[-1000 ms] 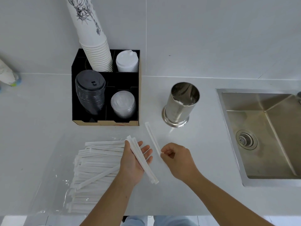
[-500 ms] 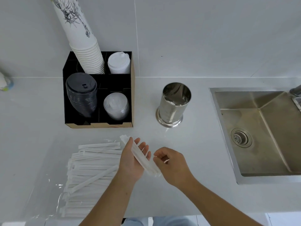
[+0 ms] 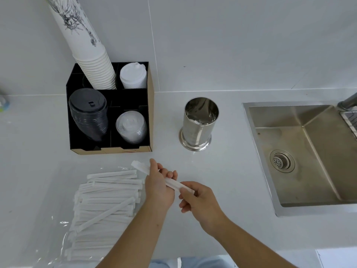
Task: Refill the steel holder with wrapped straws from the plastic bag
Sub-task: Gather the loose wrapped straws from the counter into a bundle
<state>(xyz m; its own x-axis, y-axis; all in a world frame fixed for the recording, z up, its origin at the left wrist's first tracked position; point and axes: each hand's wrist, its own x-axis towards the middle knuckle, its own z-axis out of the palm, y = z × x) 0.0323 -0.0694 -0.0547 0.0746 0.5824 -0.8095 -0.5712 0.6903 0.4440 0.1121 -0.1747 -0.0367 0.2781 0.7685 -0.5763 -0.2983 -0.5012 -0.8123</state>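
Bright even light, soft shadows, wide-angle bending at edges.

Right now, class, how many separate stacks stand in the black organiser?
4: paper cups back left, white lids back right, black lids front left, clear lids front right. Other compartments look empty, though partly hidden.

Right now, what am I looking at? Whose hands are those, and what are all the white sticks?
This picture comes from a camera worn on a person's head, looking down at a white counter. The left hand and right hand hold a small bunch of wrapped straws between them. More straws lie in a pile on a clear plastic bag to the left. The shiny steel holder behind the hands is where straws go; none stick out of it yet. The black box holds paper cups and lids. A metal sink is on the right.
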